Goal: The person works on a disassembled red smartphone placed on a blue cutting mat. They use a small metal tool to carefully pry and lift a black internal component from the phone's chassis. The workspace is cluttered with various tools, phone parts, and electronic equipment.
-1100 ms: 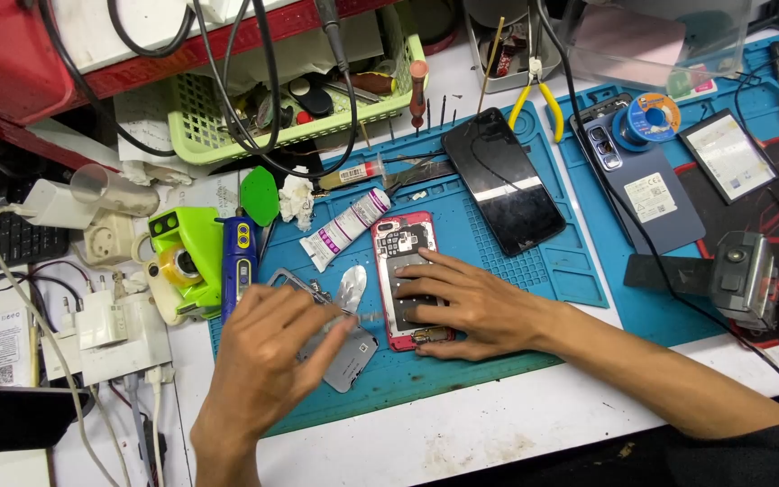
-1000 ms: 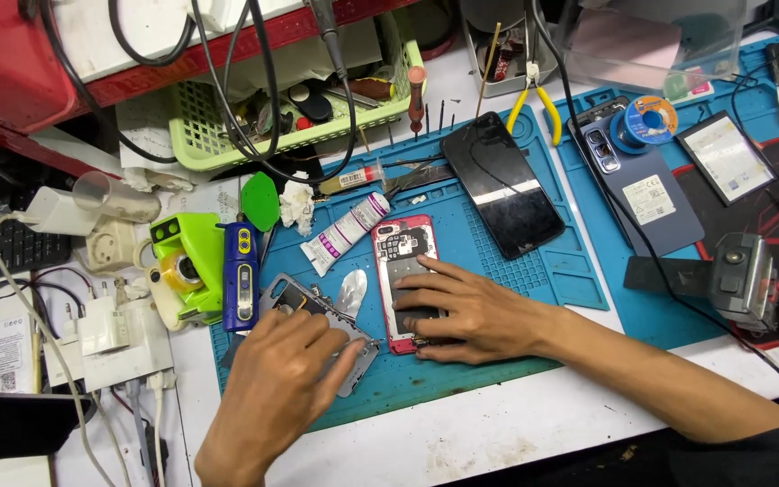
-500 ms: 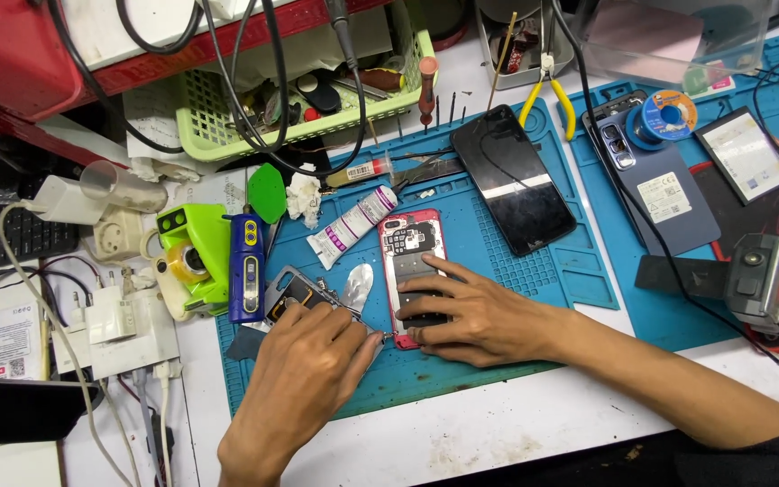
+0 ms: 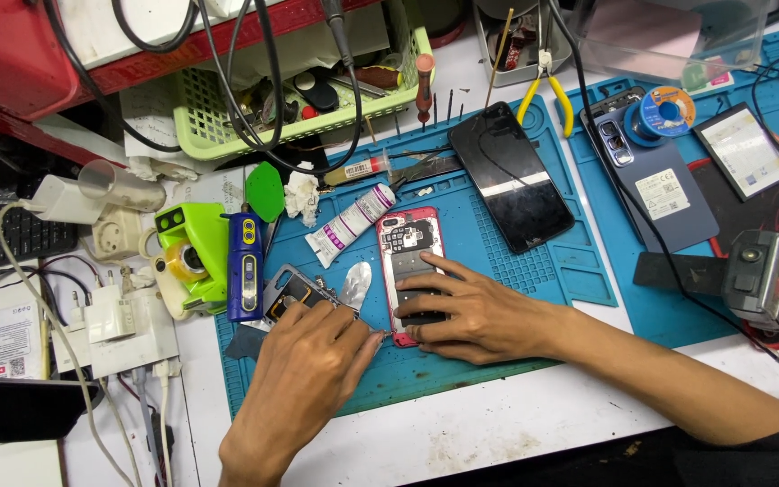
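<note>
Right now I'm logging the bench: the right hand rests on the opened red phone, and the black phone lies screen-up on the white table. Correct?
Not quite. In the head view the black phone lies on the blue mat, not the white table. The right hand does rest on the opened red phone.

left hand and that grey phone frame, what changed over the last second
The left hand slid up onto the grey phone frame and now covers its lower end. The right hand stayed flat on the red opened phone, which kept its place.
</note>
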